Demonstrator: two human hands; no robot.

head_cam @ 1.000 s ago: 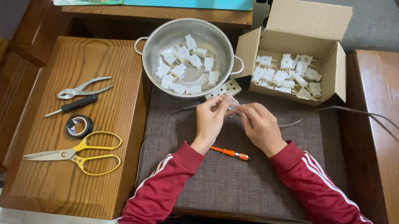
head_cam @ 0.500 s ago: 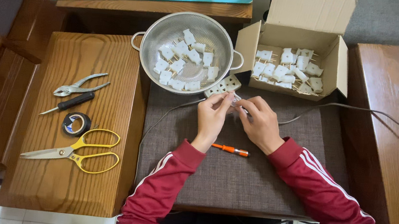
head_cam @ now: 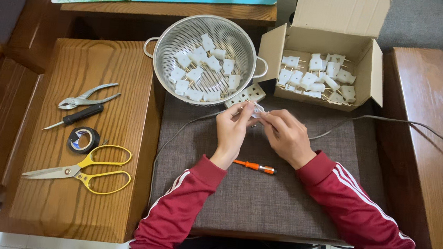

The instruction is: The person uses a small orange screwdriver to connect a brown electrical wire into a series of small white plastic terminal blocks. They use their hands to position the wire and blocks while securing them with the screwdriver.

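Even, soft daylight across whole view; bright, nothing dim; pale floor at right edge near overexposed; mild sheen on wooden side table (head_cam: 76,143) and wooden armrest (head_cam: 425,149); faint glints on metal colander (head_cam: 170,41) rim; shadows short and soft, small dark patch under left hand (head_cam: 231,133) and right hand (head_cam: 285,136); focus sharp centre to corners; no motion blur; slight wide-angle bowing at edges.

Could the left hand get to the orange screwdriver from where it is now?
Probably yes. The orange screwdriver lies bare on the grey mat just below the left hand, nothing over it or between them. But that hand and the right hand are pinching a small white plug, so it must let go first.
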